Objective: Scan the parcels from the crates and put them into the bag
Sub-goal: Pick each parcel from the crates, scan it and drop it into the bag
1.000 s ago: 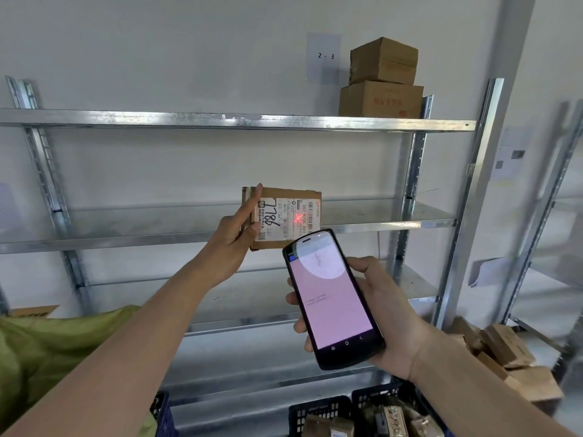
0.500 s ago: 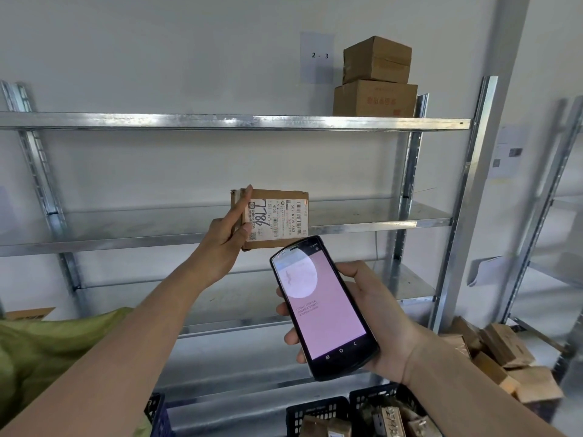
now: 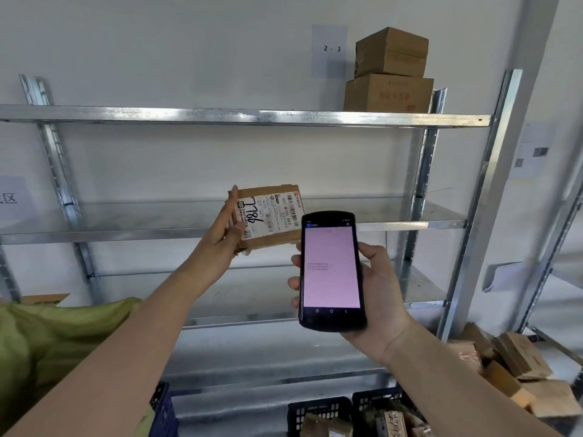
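Brown cardboard parcel with a white printed label [image 3: 268,217], gripped by the left hand [image 3: 225,230] before the steel shelving [image 3: 246,116]; right hand [image 3: 370,294] clasped a black handheld scanner [image 3: 331,269]. Label best kept flat, facing the scanner; green bag [image 3: 63,335] lay lower left.

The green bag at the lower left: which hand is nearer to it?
Left. The left hand holds the parcel above and right of the green bag; the right hand grips the scanner farther right.

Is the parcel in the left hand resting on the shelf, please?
No, the left hand holds the parcel up in the air in front of the shelf.
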`<state>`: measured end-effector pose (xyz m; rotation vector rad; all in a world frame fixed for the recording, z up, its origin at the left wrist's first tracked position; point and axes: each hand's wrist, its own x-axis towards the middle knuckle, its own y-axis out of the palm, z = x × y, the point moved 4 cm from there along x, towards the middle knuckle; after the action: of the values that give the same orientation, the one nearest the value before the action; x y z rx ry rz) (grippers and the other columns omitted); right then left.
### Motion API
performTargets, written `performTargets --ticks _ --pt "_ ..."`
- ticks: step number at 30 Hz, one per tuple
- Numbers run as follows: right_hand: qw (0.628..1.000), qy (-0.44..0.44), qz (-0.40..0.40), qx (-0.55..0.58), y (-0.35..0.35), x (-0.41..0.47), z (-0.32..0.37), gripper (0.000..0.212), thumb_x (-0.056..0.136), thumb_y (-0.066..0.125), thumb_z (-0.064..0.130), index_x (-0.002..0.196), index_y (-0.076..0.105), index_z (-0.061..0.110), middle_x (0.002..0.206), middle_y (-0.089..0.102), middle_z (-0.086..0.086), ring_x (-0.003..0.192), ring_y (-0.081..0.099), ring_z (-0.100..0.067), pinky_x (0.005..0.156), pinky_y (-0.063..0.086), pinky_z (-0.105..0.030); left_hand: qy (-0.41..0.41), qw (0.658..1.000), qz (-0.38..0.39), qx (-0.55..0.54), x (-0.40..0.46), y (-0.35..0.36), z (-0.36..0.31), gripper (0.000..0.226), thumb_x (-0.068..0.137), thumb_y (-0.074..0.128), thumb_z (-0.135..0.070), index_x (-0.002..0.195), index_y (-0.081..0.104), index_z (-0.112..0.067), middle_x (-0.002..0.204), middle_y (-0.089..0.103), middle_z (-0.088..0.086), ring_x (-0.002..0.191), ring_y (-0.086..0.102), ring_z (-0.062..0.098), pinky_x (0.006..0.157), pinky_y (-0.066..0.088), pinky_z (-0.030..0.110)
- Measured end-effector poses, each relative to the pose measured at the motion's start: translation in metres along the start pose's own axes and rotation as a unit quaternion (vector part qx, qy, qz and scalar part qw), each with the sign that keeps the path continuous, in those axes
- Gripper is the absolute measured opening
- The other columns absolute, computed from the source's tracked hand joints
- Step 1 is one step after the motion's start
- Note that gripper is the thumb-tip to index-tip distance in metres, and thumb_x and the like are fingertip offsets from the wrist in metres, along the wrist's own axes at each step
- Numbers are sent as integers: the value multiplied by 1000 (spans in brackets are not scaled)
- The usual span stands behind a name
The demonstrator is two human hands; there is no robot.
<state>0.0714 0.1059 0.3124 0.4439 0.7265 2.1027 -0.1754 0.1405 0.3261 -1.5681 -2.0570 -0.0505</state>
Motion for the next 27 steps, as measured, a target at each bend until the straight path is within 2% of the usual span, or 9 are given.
performTargets --ticks 3,5,11,15,18,20,22,24,27 --pt "1000 -9 3 26 -1 14 -6 65 101 38 50 139 68 7 126 70 -24 92 71 -41 79 62 -50 -35 999 -30 -28 -17 -8 10 63 115 39 -26 155 15 -68 150 57 -13 127 63 8 103 54 24" --pt "999 0 10 37 2 24 -17 65 102 37 50 140 67 7 125 71 -23 92 73 -41 77 63 -51 -63 996 -52 -39 -32 -18 24 63 115 40 -26 153 17 -70 141 60 -20 119 66 4 96 57 20" --pt "995 77 15 55 21 64 -90 65 102 37 50 143 64 8 124 72 -21 95 72 -41 78 64 -50 -151 980 -130 -14 -91 -82 82 62 113 45 -35 140 21 -85 143 65 -13 123 69 15 110 53 40" --pt "991 117 17 60 48 98 -160 66 103 35 50 143 65 7 123 72 -21 97 69 -40 79 64 -50 -201 967 -154 -12 -123 -145 129 62 114 42 -29 150 21 -76 136 64 -24 112 68 -1 103 55 31" --pt "990 136 -11 40 71 129 -214 67 102 35 51 143 66 7 127 71 -21 100 71 -40 97 56 -54 -233 957 -169 -27 -133 -205 171 62 115 40 -27 153 21 -71 117 59 -37 96 67 -10 83 57 21" --pt "988 149 -27 36 90 149 -249 67 102 36 52 143 65 7 128 71 -21 99 72 -40 96 57 -52 -258 948 -182 -35 -140 -245 201 62 115 39 -27 153 20 -72 114 57 -38 102 63 -6 89 55 26" --pt "986 163 -28 36 112 165 -281 66 103 37 50 140 68 5 125 72 -21 93 74 -40 79 64 -49 -288 936 -198 -48 -151 -283 234 62 115 39 -27 152 21 -72 116 60 -36 109 62 1 97 52 33" --pt "983 177 -29 33 131 178 -310 62 98 43 47 134 71 5 123 73 -21 90 76 -41 72 66 -50 -320 919 -222 -58 -164 -315 268 61 115 40 -27 154 22 -69 121 65 -28 108 66 10 90 54 33" --pt "983 181 -32 3 149 193 -343 65 86 50 49 132 73 8 125 73 -22 93 76 -41 77 64 -51 -369 889 -259 -75 -184 -351 314 61 115 40 -29 158 18 -65 131 63 -18 111 67 21 81 58 35"
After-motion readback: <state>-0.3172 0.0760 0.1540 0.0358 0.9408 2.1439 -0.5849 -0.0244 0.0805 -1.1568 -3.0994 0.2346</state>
